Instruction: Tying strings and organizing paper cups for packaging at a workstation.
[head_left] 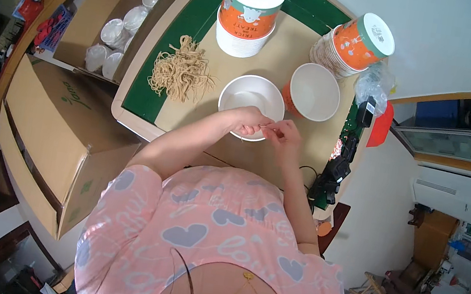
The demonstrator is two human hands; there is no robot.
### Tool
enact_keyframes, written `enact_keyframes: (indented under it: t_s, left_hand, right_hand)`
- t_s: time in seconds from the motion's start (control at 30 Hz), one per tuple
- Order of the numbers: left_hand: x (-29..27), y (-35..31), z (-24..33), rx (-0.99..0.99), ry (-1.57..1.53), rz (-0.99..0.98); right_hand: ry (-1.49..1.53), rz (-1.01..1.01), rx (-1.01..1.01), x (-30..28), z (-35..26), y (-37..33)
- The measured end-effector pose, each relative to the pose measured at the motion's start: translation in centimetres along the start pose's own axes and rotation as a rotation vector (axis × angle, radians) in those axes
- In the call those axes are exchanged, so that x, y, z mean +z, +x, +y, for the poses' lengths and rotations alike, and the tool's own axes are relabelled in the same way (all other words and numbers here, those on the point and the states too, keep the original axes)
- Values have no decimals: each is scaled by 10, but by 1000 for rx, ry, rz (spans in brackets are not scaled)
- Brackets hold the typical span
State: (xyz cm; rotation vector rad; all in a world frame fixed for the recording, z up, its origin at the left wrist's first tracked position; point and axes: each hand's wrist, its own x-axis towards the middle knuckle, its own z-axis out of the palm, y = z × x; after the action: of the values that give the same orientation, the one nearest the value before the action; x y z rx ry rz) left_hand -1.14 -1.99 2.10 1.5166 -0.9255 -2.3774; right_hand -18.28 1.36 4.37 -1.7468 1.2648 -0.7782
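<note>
My left hand (249,121) and my right hand (285,139) meet over the near rim of an open white paper bucket (233,94). Both are closed in a fingertip pinch on a thin tan string, which is mostly hidden by the fingers; a short end seems to hang under my left hand. Just right of this bucket, a second open one (318,92), white inside and orange outside, leans at a tilt. A loose heap of tan paper strings (180,70) lies left of my hands on the brown board.
Upside-down stacks of orange-and-green printed buckets stand at the back (246,22) and the back right (359,43). Black devices with cables (336,169) line the table's right edge beside a clear plastic bag (375,83). Cardboard boxes (62,113) stand left; one (77,39) holds white wrapped cups.
</note>
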Motion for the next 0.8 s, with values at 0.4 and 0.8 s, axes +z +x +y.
enact_keyframes:
  t_s: [0.4,0.8]
  left_hand:
    - [0,6,-20,155,-170,91]
    - [41,-28,-33,918,621,585]
  right_hand:
    - [152,132,0,11,14,-10]
    - [447,138,390,8,23,-10]
